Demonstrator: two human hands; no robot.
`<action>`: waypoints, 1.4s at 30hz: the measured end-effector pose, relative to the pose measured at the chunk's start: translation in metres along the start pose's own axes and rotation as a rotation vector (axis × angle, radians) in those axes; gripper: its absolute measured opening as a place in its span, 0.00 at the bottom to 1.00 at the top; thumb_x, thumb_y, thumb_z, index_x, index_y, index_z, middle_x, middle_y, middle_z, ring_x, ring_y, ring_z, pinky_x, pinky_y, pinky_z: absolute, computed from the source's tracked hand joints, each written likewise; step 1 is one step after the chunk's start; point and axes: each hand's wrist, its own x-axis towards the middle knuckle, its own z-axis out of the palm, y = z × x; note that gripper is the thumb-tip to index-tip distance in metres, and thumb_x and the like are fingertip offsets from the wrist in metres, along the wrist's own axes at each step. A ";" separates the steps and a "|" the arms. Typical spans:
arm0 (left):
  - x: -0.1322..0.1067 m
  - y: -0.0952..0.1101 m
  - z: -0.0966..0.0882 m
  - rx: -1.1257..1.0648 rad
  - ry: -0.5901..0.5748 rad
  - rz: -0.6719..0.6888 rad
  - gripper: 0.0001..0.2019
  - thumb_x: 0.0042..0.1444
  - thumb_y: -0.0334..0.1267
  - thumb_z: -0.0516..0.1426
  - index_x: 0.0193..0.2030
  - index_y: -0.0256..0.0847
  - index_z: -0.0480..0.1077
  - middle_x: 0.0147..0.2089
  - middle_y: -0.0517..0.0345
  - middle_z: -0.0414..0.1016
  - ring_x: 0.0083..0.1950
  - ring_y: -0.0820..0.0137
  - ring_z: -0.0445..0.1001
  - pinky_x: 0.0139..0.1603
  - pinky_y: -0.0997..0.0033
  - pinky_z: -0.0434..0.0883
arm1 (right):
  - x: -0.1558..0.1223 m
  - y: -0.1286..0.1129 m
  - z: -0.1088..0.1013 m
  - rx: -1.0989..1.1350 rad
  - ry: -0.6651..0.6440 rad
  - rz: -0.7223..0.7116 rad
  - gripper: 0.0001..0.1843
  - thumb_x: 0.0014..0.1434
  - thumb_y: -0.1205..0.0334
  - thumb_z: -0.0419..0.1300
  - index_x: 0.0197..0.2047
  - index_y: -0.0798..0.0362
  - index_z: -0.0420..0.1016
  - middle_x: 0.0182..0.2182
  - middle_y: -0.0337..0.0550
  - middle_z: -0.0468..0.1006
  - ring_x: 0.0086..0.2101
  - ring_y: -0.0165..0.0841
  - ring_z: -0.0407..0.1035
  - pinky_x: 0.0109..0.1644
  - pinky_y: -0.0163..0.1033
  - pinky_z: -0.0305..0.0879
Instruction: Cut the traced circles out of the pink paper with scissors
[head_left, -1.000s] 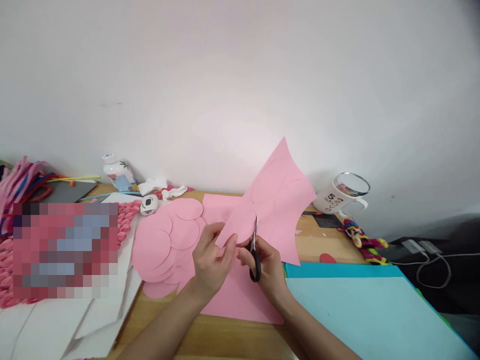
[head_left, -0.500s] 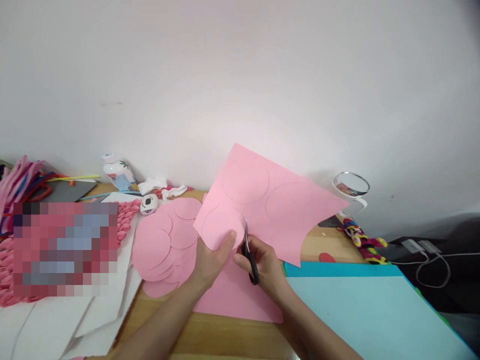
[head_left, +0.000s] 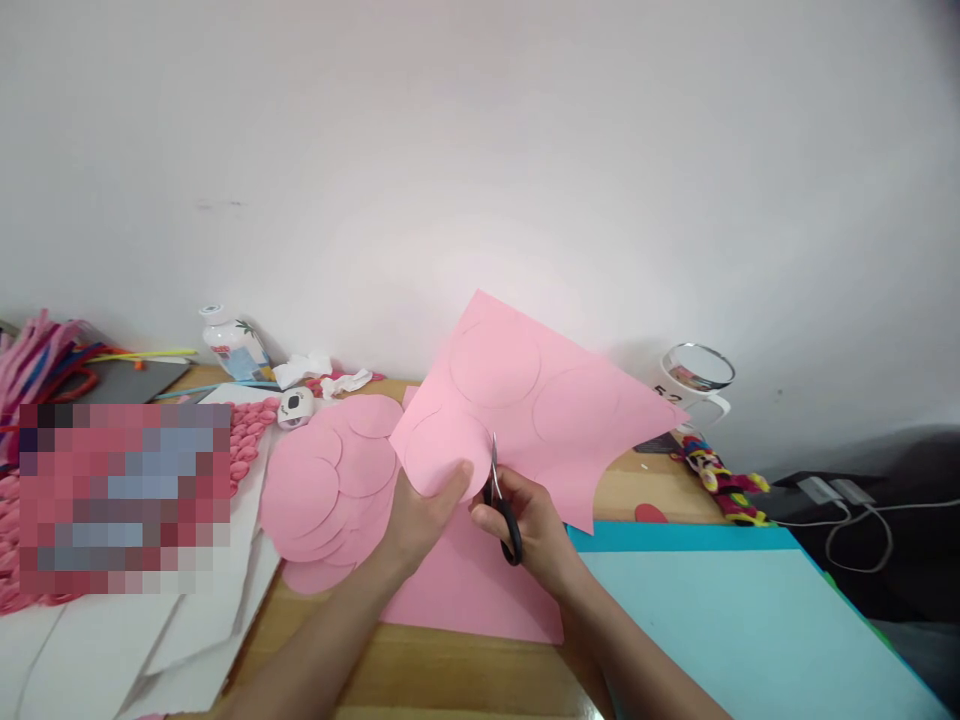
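My left hand [head_left: 424, 515] grips a pink sheet of paper [head_left: 577, 440] by its lower left part, thumb on top and fingers behind. Several round outlines are drawn on the sheet, which is held up at a tilt. My right hand [head_left: 529, 515] is closed on black-handled scissors [head_left: 510, 530], whose blades point up at the edge of the circle under my left thumb. Part of the blades is hidden by the paper. Left of the hands lies a pile of cut pink paper circles [head_left: 304, 490]. Another pink sheet [head_left: 472, 590] lies flat beneath my hands.
Light blue sheets [head_left: 712, 620] lie at the right. A white mug [head_left: 686, 400] and a colourful doll [head_left: 720, 480] stand behind them. At the left are white papers [head_left: 202, 600], a white bottle [head_left: 236, 345], crumpled tissue [head_left: 304, 370] and a small white gadget [head_left: 296, 408].
The scissors have tilted slightly, and the pink sheet has turned a little in my left hand. My view has shifted slightly. Both hands keep their holds.
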 end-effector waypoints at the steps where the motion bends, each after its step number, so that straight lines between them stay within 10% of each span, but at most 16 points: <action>1: 0.000 -0.001 0.000 0.004 0.000 0.000 0.22 0.49 0.42 0.58 0.50 0.35 0.67 0.47 0.48 0.75 0.49 0.62 0.72 0.49 0.63 0.70 | 0.000 0.000 0.000 -0.002 0.001 0.000 0.17 0.46 0.51 0.64 0.26 0.54 0.64 0.22 0.35 0.62 0.24 0.27 0.55 0.27 0.34 0.53; 42: -0.001 0.007 -0.003 0.033 -0.038 -0.004 0.19 0.49 0.40 0.57 0.48 0.35 0.67 0.47 0.49 0.75 0.49 0.61 0.72 0.49 0.61 0.70 | -0.001 0.003 -0.004 -0.040 -0.020 0.009 0.16 0.49 0.50 0.62 0.27 0.54 0.65 0.21 0.34 0.59 0.23 0.27 0.52 0.26 0.33 0.50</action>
